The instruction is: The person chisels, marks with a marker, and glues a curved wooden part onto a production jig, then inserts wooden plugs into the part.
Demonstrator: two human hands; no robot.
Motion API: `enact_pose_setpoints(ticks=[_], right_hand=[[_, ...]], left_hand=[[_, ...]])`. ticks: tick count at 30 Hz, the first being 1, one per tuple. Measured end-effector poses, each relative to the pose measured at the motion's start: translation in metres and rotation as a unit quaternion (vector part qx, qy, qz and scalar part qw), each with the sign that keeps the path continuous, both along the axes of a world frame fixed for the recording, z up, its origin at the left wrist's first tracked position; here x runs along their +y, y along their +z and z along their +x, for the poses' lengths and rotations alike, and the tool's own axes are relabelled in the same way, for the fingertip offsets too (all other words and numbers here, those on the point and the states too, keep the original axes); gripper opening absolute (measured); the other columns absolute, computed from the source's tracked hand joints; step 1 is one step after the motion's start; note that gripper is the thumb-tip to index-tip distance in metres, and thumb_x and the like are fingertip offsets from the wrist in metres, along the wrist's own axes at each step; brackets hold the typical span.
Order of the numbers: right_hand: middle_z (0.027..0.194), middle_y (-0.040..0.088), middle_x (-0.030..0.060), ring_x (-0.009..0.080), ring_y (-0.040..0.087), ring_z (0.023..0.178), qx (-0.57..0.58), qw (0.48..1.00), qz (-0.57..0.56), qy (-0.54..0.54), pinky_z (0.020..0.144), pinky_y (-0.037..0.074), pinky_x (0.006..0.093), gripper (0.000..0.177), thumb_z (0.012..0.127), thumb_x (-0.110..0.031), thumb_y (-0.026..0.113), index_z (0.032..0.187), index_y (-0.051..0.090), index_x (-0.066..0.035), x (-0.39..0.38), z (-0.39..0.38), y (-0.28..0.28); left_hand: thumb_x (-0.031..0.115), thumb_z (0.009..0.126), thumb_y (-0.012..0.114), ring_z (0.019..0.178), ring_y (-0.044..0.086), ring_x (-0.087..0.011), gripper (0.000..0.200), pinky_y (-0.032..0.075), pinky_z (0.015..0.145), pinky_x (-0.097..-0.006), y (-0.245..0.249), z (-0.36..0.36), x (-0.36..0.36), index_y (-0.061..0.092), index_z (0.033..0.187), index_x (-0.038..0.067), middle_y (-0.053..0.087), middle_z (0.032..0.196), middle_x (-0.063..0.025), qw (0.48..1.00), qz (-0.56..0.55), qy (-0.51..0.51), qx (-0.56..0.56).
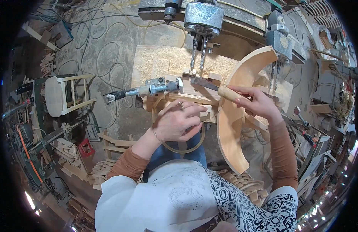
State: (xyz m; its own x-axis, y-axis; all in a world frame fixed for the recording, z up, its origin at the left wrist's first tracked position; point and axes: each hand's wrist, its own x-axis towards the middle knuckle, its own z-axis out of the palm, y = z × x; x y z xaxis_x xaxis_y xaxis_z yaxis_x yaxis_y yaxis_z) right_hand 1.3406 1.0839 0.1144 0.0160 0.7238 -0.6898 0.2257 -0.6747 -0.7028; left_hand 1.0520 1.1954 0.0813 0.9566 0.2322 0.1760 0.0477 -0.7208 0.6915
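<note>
The wooden-handled chisel [224, 92] lies ahead of and between the hands, its long axis slanting from the right hand [261, 103] forward and leftward. The right hand, the nearer, grips its handle; the blade tip ends ahead of the left hand [178, 121], near two drill bits [193, 54]. The left hand's fingers are curled beside a small wooden piece; whether they hold it cannot be told. A curved board [230, 123] passes beneath the right hand; a clamp [152, 89] sits ahead of the left.
</note>
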Motion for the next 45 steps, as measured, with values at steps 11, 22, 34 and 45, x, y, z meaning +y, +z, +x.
enact_pose_setpoints(ticks=[11,22,34,45], right_hand=[[0.102,0.073,0.0062,0.0099,0.059,0.066,-0.117,0.968,0.200,0.099,0.061,0.050,0.0261,0.046,0.094,-0.022,0.066,0.138,0.060,-0.012,0.003,0.003,-0.022],[0.081,0.066,0.0020,0.0090,0.054,0.054,-0.024,0.993,0.105,0.046,0.054,0.045,0.0254,0.048,0.095,-0.027,0.064,0.140,0.058,-0.012,-0.003,-0.011,-0.025],[0.074,0.057,-0.0026,0.0042,0.049,0.056,0.171,0.981,-0.049,-0.076,0.049,0.039,0.0223,0.048,0.097,-0.023,0.063,0.144,0.055,-0.015,0.003,-0.002,-0.028],[0.076,0.057,-0.0032,0.0045,0.048,0.053,0.087,0.996,-0.005,-0.022,0.046,0.038,0.0222,0.048,0.098,-0.025,0.063,0.144,0.055,-0.014,0.001,-0.009,-0.027]], left_hand=[[0.014,0.081,0.070,0.104,0.065,-0.0230,0.012,0.046,0.096,-0.0371,0.003,0.005,-0.005,0.061,0.073,0.010,0.067,0.121,-0.0039,0.999,0.034,0.002,0.042],[0.012,0.080,0.070,0.099,0.065,-0.0236,0.012,0.049,0.089,-0.0353,0.004,0.007,-0.005,0.061,0.073,0.009,0.068,0.122,-0.0039,0.998,0.045,0.002,0.043],[0.014,0.082,0.070,0.102,0.064,-0.0225,0.013,0.049,0.090,-0.0357,0.002,0.006,-0.003,0.062,0.074,0.009,0.067,0.125,-0.0030,0.999,-0.009,0.000,0.047],[0.014,0.082,0.070,0.097,0.066,-0.0209,0.016,0.048,0.090,-0.0338,0.001,0.004,-0.003,0.060,0.071,0.010,0.068,0.123,-0.0032,0.999,-0.009,0.003,0.034]])
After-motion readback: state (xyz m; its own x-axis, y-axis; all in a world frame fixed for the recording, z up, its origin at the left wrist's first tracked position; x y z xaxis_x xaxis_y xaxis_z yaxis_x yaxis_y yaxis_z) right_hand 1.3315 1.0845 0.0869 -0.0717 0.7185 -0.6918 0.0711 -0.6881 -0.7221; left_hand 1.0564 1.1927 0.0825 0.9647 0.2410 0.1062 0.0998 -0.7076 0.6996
